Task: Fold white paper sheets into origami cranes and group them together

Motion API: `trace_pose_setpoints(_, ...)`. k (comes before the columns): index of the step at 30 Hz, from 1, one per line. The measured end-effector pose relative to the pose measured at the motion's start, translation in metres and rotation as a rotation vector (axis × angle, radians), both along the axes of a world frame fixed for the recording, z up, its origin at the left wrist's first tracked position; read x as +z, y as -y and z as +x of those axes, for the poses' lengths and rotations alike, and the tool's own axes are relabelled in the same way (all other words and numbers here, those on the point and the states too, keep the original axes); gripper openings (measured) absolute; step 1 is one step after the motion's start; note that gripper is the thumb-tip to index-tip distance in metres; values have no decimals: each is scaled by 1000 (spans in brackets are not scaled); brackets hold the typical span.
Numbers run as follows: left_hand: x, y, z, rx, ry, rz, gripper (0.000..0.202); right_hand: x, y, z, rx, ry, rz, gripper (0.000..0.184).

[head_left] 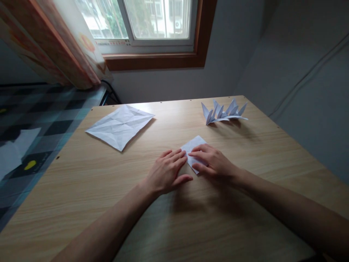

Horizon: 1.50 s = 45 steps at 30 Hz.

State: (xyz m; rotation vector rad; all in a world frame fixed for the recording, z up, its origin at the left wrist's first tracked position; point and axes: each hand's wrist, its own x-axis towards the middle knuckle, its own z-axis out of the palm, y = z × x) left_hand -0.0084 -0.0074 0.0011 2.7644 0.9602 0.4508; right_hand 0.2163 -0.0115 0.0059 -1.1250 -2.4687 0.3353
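Note:
A small folded sheet of white paper (198, 141) lies flat on the wooden table, one corner pointing away from me. My left hand (169, 171) rests at its left edge, fingers stretched out flat and thumb apart, fingertips touching the paper. Across its right side lies my right hand (211, 160), with the fingers spread and slightly bent over the sheet. Part of the paper is hidden under the right fingers. Neither hand grips anything.
A larger creased white sheet (121, 125) lies at the table's back left. Pointed folded paper pieces (225, 112) stand at the back right. The wooden table (109, 189) adjoins a bed with a checked cover (54, 120) and loose paper (16, 153). Behind is a window (159, 22).

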Motion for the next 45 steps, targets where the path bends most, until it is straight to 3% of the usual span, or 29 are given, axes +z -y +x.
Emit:
trace_pose_setpoints(3,0,-1,0,-6,6,-3,58,-2,-13,-1,-31,51,67,59)
trace_pose_setpoints(6,0,-2,1,-13,10,-13,56,-10,-22,-3,84,225,71,73)
trace_pose_setpoints(9,0,-3,2,-20,18,-19,53,-18,-25,-2,115,317,36,75)
trace_pose_setpoints(17,1,-3,2,-23,11,9,52,-22,-24,20,23,357,51,88)
trace_pose_setpoints(25,3,-3,3,-11,-7,5,56,-27,-16,51,4,334,57,85)
trace_pose_setpoints(28,3,-4,3,22,-32,24,64,-25,-11,57,50,289,106,77)
trace_pose_setpoints(32,1,-3,2,89,-49,71,73,-22,-6,53,113,197,265,53)
trace_pose_setpoints(37,-1,-2,1,118,-31,91,67,-21,-1,38,212,114,458,35)
trace_pose_setpoints(42,-2,-2,1,110,-38,111,66,-20,6,32,212,89,523,22)
trace_pose_setpoints(45,-2,-2,1,66,-11,170,54,-22,9,32,222,80,535,15)
